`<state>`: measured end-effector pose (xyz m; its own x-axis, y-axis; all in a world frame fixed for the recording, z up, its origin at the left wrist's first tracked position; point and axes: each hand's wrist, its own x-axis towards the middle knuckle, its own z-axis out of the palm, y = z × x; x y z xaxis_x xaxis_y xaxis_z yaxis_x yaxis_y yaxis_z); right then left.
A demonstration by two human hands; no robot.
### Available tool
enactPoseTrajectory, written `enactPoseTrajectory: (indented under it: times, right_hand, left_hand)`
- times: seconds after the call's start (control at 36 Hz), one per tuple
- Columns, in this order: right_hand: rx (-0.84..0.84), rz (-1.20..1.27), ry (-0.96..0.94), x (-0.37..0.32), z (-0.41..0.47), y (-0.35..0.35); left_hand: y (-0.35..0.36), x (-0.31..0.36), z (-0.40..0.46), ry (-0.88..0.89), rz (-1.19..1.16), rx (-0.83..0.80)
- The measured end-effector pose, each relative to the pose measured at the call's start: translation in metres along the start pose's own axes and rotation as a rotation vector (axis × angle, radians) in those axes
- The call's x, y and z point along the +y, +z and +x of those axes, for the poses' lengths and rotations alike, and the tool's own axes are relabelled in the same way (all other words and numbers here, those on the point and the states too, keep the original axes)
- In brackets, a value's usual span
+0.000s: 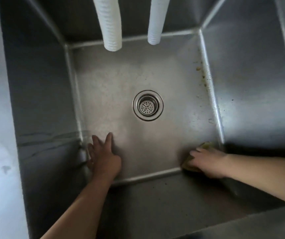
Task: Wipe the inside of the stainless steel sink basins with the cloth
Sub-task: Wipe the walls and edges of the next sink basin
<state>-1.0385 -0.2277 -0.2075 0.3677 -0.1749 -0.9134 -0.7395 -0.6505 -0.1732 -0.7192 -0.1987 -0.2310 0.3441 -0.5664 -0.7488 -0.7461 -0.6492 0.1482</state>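
Deep square stainless steel sink basin (155,71), dull and streaked, brown specks along floor seam beyond right hand. Two white ribbed hoses (111,23) hanging past both hands. Round perforated steel drain strainer (147,105) between and beyond hands. Left hand (102,157) flat, fingers spread on floor. Right hand (207,162) pressing crumpled yellow-green cloth (205,145) into near right corner.

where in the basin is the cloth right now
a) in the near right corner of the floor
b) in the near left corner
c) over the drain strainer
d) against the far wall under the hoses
a: the right hand presses the cloth into the near right corner of the sink basin floor, well away from the drain strainer, while the left hand lies flat and bare near the left corner.
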Motion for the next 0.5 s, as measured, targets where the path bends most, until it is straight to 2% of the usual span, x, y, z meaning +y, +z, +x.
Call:
enactPoseTrajectory:
  times: [0.22,0.33,0.5]
  right_hand:
    - [0.155,-0.125,-0.005,0.006,0.023,0.001]
    - [0.325,-0.094,-0.024,0.005,0.049,-0.038]
    - [0.468,0.015,0.025,-0.014,0.085,-0.119]
  left_hand:
    - [0.001,0.003,-0.002,0.010,0.040,0.020]
    - [0.004,0.003,-0.003,-0.001,0.032,0.007]
    - [0.003,-0.004,-0.003,0.025,-0.040,0.042]
